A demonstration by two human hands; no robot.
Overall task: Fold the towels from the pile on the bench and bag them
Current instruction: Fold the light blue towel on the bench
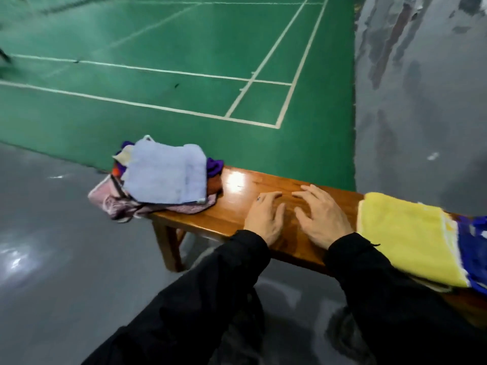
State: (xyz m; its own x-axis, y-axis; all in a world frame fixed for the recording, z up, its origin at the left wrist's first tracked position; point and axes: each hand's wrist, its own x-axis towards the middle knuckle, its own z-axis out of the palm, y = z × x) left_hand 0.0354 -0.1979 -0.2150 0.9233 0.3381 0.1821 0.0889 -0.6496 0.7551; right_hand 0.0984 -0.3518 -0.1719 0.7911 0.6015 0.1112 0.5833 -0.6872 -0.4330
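Fingers [274, 197] of both my hands lie spread and flat on the bare counter [237, 206], holding nothing. Left, the towel pile [160, 180] waits unfolded; right, a yellow towel [405, 233] lies flat. No bag shows.

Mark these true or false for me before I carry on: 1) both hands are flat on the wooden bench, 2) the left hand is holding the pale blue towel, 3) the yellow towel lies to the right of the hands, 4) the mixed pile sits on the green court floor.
1) Both hands, left hand and right hand, rest with spread fingers on the brown wooden bench. True.
2) The left hand holds the pale blue towel. False: it holds nothing; that towel lies on top of the mixed pile.
3) The yellow towel lies right of the hands. True.
4) The mixed pile sits on the court floor. False: it sits on the bench's left end.
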